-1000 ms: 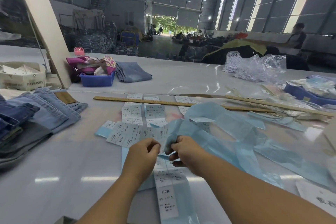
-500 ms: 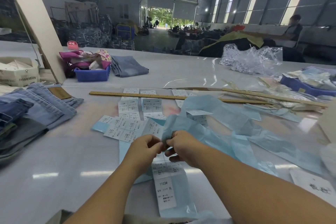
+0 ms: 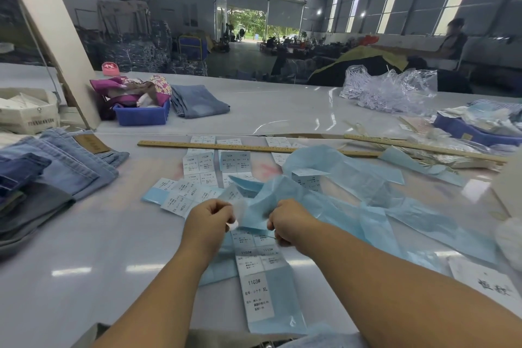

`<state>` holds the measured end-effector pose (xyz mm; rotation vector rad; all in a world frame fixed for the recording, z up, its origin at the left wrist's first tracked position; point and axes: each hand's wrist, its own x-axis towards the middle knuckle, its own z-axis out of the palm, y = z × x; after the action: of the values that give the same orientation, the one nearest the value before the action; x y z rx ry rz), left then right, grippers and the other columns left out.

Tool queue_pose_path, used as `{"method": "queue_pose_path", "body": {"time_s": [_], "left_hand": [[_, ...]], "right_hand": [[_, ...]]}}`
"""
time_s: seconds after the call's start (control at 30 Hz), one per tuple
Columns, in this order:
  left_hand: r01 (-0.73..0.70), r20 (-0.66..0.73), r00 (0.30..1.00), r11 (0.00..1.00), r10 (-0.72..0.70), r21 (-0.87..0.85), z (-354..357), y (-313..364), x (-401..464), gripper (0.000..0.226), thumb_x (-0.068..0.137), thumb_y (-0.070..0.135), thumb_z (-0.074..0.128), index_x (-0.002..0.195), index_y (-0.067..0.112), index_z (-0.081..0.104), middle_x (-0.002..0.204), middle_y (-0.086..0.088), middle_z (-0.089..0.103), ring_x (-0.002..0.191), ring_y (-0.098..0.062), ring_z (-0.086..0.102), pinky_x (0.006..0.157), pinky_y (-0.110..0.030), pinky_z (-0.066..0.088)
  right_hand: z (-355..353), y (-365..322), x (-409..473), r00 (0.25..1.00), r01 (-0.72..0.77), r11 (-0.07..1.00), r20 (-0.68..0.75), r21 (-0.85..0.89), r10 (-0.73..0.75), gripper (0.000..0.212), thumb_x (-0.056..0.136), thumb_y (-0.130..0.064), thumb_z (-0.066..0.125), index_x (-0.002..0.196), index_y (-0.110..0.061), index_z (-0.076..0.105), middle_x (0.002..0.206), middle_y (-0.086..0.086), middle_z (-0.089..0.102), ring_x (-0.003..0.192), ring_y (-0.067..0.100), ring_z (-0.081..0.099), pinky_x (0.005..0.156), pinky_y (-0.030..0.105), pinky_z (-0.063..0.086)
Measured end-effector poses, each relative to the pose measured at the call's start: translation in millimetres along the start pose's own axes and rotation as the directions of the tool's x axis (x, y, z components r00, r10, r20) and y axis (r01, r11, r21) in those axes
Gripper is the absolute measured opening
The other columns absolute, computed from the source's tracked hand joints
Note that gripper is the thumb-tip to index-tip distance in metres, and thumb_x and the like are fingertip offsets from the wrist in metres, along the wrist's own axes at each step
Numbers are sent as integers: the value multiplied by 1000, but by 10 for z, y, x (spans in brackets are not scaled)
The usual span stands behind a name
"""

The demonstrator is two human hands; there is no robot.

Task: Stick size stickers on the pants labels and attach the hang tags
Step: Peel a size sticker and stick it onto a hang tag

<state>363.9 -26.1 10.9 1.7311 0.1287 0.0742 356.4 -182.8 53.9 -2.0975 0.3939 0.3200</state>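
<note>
Both hands work low in the middle of the white table [image 3: 84, 234]. The left hand [image 3: 207, 222] has its fingers curled and pinches a small white sticker [image 3: 233, 224] between thumb and fingertips. The right hand [image 3: 289, 220] is also curled, and it grips the edge of a long light-blue backing strip [image 3: 353, 206], which runs away to the right across the table in loose folds. The two hands are near each other but do not touch.

Under the hands lies a sticker strip [image 3: 261, 277] with white size stickers on blue backing; the nearest one reads "1103#" and "XL". More sticker sheets [image 3: 197, 169] lie farther away, partly one over another, and some of them pass under a long wooden ruler [image 3: 226, 147]. A second wooden ruler [image 3: 423, 145] lies at the right, tilted.

At the left edge a pile of folded jeans [image 3: 56, 167] rests on the table, the top pair with a brown leather patch [image 3: 91, 143]. Behind it stands a white cardboard box [image 3: 28, 113]. Farther back there is a blue plastic bin [image 3: 141, 116] with pink and flowered cloth inside, and just beside it one more folded pair of jeans [image 3: 197, 102]. At the far right lie a clear plastic bag [image 3: 395, 90] and a blue tray [image 3: 474, 130] with papers.
</note>
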Motion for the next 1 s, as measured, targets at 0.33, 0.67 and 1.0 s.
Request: {"method": "queue_pose_path", "body": {"time_s": [0.33, 0.67, 1.0], "left_hand": [[13, -328, 939, 963, -104, -268, -84, 159, 64, 13, 96, 21, 55, 86, 19, 63, 66, -1, 60, 63, -15, 51, 60, -29, 44], [-98, -299, 951, 994, 83, -37, 109, 781, -284, 13, 86, 17, 59, 74, 11, 63, 71, -3, 64, 69, -16, 56, 62, -33, 50], [65, 308, 949, 997, -71, 30, 990, 2005, -1294, 9, 80, 11, 58, 71, 12, 59, 67, -8, 53, 52, -18, 39, 53, -24, 28]], "right_hand": [[-44, 70, 19, 998, -25, 976, -61, -218, 12, 35, 97, -7, 40, 127, 5, 55, 75, 6, 50, 62, 17, 51, 54, 26, 44], [-506, -531, -610, 779, 234, 460, -118, -857, -616, 25, 90, -36, 57, 109, -19, 53, 99, 4, 58, 87, 25, 55, 68, 32, 38], [-1565, -84, -1685, 607, 340, 483, -204, -807, -768, 14, 87, -30, 57, 80, -24, 47, 97, 6, 67, 89, 29, 62, 67, 31, 45]]}}
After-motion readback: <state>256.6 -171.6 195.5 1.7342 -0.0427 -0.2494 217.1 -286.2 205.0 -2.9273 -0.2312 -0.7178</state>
